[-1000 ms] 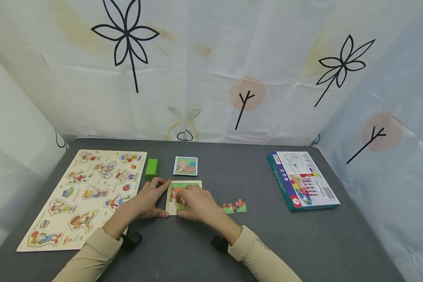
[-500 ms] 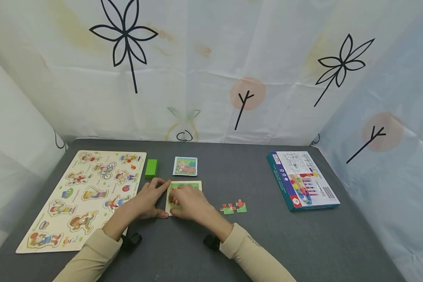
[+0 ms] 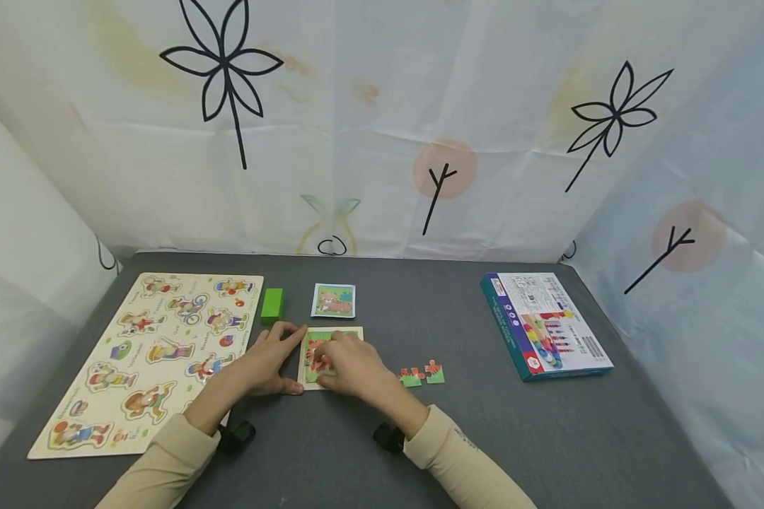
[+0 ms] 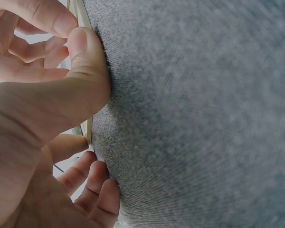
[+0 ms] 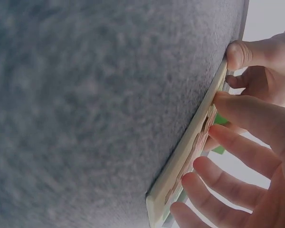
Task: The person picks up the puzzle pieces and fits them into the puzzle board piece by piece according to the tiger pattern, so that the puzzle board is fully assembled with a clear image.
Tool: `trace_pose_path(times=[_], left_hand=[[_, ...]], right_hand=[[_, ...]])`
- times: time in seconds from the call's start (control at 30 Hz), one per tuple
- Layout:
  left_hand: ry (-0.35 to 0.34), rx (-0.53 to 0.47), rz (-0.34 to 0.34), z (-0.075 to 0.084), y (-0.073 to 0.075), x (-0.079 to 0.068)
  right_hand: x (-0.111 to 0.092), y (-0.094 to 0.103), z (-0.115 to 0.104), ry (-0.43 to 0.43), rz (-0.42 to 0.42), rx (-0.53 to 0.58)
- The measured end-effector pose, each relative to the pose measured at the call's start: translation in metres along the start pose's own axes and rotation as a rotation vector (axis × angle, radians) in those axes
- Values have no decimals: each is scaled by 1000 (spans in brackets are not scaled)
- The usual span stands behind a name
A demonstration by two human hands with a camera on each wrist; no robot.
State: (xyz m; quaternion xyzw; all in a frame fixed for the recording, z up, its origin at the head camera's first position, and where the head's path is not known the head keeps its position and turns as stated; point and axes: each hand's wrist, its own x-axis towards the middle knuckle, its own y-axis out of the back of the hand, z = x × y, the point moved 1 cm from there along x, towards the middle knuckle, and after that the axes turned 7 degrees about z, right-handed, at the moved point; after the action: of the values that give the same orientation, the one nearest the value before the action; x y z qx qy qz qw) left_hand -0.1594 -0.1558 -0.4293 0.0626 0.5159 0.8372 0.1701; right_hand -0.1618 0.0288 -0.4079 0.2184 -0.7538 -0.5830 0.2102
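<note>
A small puzzle tray (image 3: 350,330) with a pale rim holds red and green puzzle pieces (image 3: 312,351). My left hand (image 3: 269,364) steadies its left side, thumb at the near corner and index finger at the far one. Over the middle, my right hand (image 3: 354,364) presses the pieces with its fingertips. The right wrist view shows those fingers fairly straight, the thumb (image 5: 223,99) on the near rim (image 5: 175,164) and no piece pinched. Part of the picture is hidden beneath the right hand. Two loose groups of pieces, a left one (image 3: 411,380) and a right one (image 3: 436,373), lie right of the tray.
A large picture board (image 3: 146,367) with figures covers the table's left. Behind the tray are a green block (image 3: 271,305) and a square picture card (image 3: 334,301). A flat blue box (image 3: 547,325) lies at the right. White printed cloth (image 3: 382,85) closes off the back and sides.
My right hand shifts slightly left over the tray, then back a little to the right, uncovering more red pieces. My left hand stays in place.
</note>
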Motion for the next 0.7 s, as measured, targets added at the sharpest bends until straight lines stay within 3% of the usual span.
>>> trace_pose_path(times=[0.7], left_hand=[[-32,-16,10,1,3,-2]], right_hand=[[4,-4,-4,-33,-20,-4]])
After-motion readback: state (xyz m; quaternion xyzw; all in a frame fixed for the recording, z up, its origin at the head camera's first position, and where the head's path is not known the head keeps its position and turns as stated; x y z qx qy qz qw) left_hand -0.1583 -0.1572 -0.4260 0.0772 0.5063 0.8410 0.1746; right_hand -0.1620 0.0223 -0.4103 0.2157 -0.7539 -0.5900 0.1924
